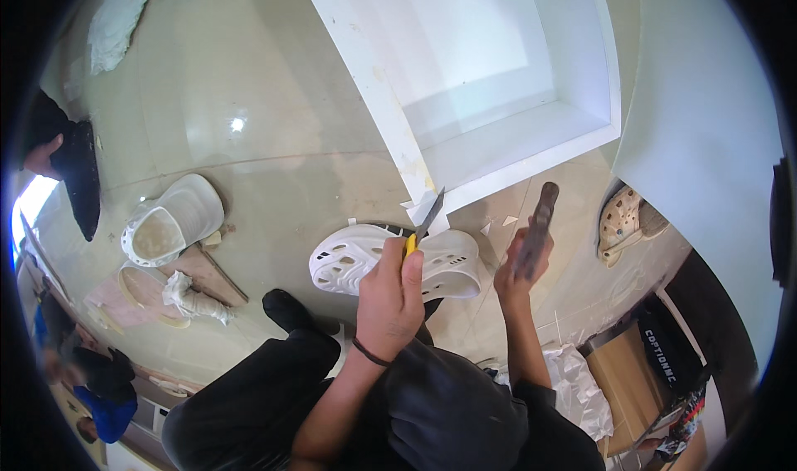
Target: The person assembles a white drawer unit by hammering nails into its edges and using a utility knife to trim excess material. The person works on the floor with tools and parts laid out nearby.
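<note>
My left hand (pixel 392 301) is closed around a yellow utility knife (pixel 410 244). The dark knife blade (pixel 432 213) points up at the near corner of a white box-like cabinet (pixel 506 174), over a small loose white flap (pixel 425 208). Held upright in my right hand (pixel 525 263) is a dark brown elongated tool (pixel 541 222); its kind is not clear. It stands apart from the cabinet, to the right of the knife. Below the corner, partly behind my left hand, lies a white foam clog (pixel 340 263) with holes.
At the left are a white bucket (pixel 184 209), a board (pixel 212 276) and a crumpled white cloth (pixel 195 296). A beige clog (pixel 623 226) lies at the right. White wrapping (pixel 579 388) and a wooden panel (pixel 627 380) are at lower right. Other people appear at the left edge.
</note>
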A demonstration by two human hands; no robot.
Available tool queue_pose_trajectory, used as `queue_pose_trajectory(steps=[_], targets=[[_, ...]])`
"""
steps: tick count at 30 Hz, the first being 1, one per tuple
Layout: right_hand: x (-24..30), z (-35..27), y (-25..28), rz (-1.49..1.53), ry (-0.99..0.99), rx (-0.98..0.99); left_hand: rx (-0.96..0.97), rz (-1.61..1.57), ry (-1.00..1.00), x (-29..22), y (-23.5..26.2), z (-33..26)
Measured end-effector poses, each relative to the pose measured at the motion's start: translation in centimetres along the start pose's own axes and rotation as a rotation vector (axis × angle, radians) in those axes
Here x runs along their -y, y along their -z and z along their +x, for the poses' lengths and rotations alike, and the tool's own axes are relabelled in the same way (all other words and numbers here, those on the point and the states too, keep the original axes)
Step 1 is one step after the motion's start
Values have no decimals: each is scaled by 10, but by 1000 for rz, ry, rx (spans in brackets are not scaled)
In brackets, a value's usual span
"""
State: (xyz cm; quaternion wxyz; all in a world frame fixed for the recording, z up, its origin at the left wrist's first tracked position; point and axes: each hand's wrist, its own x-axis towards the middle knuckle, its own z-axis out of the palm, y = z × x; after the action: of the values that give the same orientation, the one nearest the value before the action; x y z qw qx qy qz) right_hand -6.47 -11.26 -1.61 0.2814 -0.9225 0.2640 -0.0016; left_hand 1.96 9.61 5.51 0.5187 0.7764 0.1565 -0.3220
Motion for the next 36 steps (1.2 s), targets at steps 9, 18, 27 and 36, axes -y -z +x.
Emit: queue_pose_trajectory(steps=[9, 18, 27, 36], targets=[[-29, 19, -21, -221, 132, -179, 37, -263, 47, 11, 2, 2], [116, 72, -18, -107, 653, -94, 60, -284, 13, 6, 7, -1], [103, 72, -27, -103, 690, -117, -33, -284, -189, -62, 28, -33], [117, 3, -1, 1193, -10, 285, -36, 105, -587, -39, -12, -9]])
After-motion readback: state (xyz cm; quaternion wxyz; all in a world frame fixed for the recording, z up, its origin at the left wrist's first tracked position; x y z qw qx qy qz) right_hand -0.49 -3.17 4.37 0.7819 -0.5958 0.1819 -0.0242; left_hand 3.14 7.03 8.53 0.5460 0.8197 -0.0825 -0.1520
